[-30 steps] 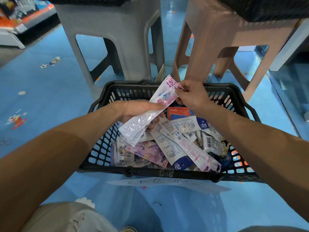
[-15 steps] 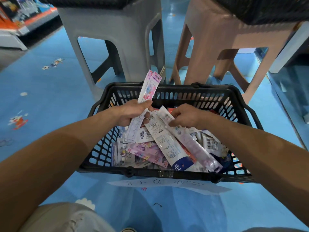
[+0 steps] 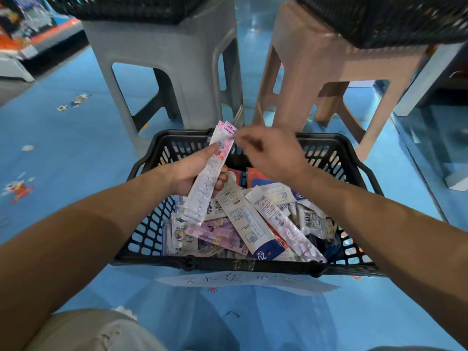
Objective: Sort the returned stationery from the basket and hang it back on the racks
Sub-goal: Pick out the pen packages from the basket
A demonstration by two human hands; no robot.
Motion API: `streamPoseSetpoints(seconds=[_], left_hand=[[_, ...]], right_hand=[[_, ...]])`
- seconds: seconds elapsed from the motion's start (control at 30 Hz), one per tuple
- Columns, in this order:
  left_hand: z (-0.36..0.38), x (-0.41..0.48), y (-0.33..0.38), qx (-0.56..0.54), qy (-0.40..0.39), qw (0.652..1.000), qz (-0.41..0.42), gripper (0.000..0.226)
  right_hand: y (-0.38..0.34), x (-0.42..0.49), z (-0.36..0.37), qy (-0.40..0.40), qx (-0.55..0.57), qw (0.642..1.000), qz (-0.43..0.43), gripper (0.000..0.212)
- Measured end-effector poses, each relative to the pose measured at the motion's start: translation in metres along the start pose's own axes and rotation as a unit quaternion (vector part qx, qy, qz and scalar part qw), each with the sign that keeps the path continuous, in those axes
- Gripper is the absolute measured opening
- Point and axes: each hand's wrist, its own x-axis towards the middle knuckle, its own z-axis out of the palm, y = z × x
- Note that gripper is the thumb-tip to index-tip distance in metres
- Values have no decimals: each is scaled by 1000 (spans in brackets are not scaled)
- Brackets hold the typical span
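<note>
Just behind the basket [image 3: 152, 262] stand grey stool [image 3: 164, 46], pink stool [image 3: 316, 59] (abreast).

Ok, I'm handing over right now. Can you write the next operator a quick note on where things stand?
Left hand: grips a stack of pink-topped ruler packs above the basket.
Right hand: fingertips at the stack's top end; it is blurred, so the grip is unclear.
Basket: on the floor, with many packs inside, including a 20 cm ruler pack.
Done: some matching packs gathered.
Left: sort the rest and hang everything. No racks are in view.
</note>
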Motion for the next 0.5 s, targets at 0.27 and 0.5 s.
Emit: streamPoseSetpoints(seconds=[0.27,0.5], left_hand=[[19,-11,5,35,-39,998,45,73],[12,-7,-2,48,52,992,105,48]], right_hand=[[-1,-25,14,-179,-157,938,-251,29],[4,-31,14,-320,-207,908,-175,48]])
